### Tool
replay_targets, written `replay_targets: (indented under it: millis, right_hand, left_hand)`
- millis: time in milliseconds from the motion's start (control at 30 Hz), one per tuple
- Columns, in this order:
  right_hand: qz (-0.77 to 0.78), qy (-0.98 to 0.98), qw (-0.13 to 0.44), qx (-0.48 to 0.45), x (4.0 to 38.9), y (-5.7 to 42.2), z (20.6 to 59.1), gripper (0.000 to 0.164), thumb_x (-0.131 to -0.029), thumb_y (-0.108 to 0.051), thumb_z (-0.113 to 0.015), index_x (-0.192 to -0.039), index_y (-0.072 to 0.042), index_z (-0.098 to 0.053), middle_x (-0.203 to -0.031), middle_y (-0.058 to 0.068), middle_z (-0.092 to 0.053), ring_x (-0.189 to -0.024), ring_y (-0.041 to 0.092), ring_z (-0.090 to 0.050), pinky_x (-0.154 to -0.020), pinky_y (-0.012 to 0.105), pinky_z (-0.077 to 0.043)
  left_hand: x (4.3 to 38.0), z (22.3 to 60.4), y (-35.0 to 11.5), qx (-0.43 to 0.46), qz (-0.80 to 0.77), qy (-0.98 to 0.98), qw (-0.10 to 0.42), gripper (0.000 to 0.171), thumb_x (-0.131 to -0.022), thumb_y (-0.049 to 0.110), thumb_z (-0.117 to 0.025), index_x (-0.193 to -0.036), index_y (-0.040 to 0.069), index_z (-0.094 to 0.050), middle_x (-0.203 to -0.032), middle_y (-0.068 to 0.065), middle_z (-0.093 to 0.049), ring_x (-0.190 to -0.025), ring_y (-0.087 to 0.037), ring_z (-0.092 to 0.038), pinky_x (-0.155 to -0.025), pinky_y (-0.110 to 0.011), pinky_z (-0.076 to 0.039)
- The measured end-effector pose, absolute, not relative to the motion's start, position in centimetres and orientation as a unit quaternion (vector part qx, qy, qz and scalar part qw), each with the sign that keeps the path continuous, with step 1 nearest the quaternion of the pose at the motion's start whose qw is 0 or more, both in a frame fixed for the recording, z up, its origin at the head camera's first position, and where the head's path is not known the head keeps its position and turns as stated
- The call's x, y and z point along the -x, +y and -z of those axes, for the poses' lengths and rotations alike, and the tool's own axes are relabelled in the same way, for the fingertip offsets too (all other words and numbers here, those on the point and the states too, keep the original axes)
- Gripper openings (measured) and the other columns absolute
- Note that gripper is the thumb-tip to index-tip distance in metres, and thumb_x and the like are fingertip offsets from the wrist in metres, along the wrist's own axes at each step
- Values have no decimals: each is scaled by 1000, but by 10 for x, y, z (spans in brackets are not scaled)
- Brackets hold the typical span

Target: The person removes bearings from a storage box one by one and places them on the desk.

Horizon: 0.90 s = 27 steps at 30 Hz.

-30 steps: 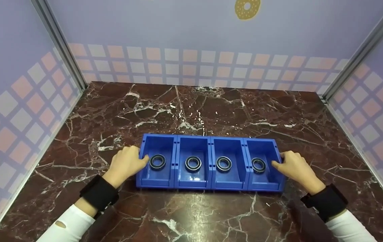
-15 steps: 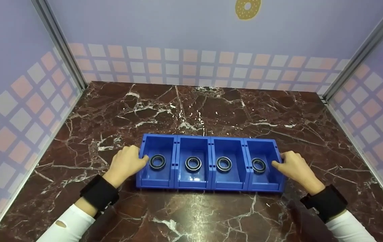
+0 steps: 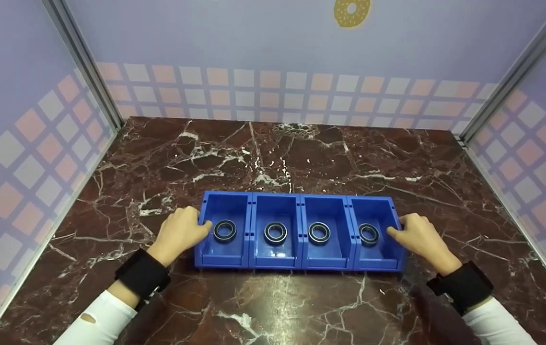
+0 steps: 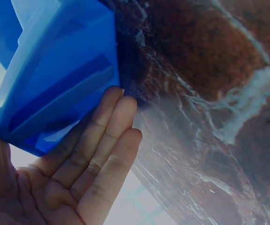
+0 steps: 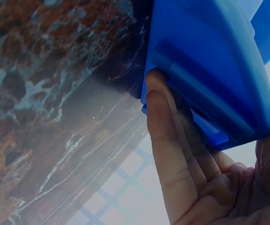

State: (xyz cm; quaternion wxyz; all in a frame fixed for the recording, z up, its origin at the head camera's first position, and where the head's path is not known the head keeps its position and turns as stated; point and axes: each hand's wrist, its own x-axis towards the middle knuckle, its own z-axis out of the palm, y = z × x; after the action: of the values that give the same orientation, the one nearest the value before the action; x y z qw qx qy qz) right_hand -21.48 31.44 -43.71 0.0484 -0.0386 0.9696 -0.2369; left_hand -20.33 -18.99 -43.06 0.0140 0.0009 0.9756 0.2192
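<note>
Row of four joined blue plastic bins (image 3: 300, 215), at six o'clock from the centre of the brown, white-veined marble-patterned counter (image 3: 301, 153). Each bin contains one black-and-silver metal ring (image 3: 275, 242). Left hand (image 3: 181, 234) at the row's nine o'clock end, right hand (image 3: 419, 235) at three o'clock: each pinches the end wall, thumb over the rim, fingers slightly bent outside. Black wristband (image 3: 142, 273) on either wrist.

Between the fingers (image 4: 112, 173) of two hands (image 3: 181, 234) (image 3: 420, 236) stand four blue bins (image 3: 326, 208) with four rings (image 3: 267, 234), one per bin; behind them, two black wristbands (image 3: 142, 273) and two sleeves (image 3: 98, 318); ahead, one printed doughnut (image 3: 352, 20).
</note>
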Motion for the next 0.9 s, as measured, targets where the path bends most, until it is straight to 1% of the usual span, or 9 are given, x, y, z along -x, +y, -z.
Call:
replay_targets:
  millis: [200,300,467,533,600,733,800,900]
  right_hand:
    - [235,971,39,37,218,316,438,32,-92,-19,-63,-63,-11,-51,-55,-7,-36,-48,10,-39,-50,26,-32]
    - [236,971,33,37,219,316,439,36,-92,-18,-64,-61,-14,-46,-54,-7,-34,-48,10,-38,-50,26,-31]
    - [238,970,30,32,221,316,440,39,-93,-18,-64,-60,-15,-43,-54,-7,-32,-47,10,-36,-50,26,-30]
    - [239,970,31,31,222,316,440,37,-93,-18,-64,-61,-13,-46,-54,-7,-32,-48,10,-36,-50,26,-30]
    - [239,970,33,26,223,317,440,33,-93,-19,-64,-63,-10,-53,-54,-7,-34,-48,11,-37,-50,26,-31]
    - [244,969,37,23,226,318,440,26,-93,-20,-64,-76,0,-67,-54,-6,-39,-49,11,-42,-51,28,-33]
    - [246,968,38,21,227,318,441,26,-94,-20,-64,-78,1,-69,-54,-6,-39,-49,11,-41,-51,28,-33]
    - [247,968,34,19,229,318,442,27,-94,-19,-64,-74,-1,-66,-53,-6,-37,-48,10,-39,-50,27,-32]
  left_hand:
    - [207,431,-189,2,-222,975,19,46,-90,28,-64,-56,20,-36,-56,2,-40,-55,-22,-52,-50,-31,-36]
    - [209,431,-188,4,-225,974,21,45,-91,28,-64,-56,20,-36,-55,2,-40,-54,-21,-51,-49,-30,-35]
    - [213,431,-187,5,-225,974,21,46,-91,28,-64,-55,20,-36,-55,3,-40,-53,-19,-49,-49,-30,-33]
    - [214,431,-187,4,-225,974,20,46,-91,27,-64,-55,20,-35,-54,4,-39,-52,-18,-47,-48,-29,-32]
    - [215,431,-187,1,-228,973,20,47,-91,26,-64,-55,20,-35,-53,5,-36,-50,-16,-44,-48,-28,-30]
    - [218,431,-186,-3,-234,972,20,48,-92,25,-64,-55,20,-34,-52,6,-32,-48,-13,-37,-48,-26,-27]
    - [220,432,-186,-3,-237,971,19,48,-92,25,-64,-55,20,-33,-52,6,-32,-48,-13,-37,-48,-26,-27]
    - [223,432,-186,-2,-238,971,18,48,-92,26,-64,-55,20,-34,-52,6,-33,-49,-14,-38,-48,-27,-28]
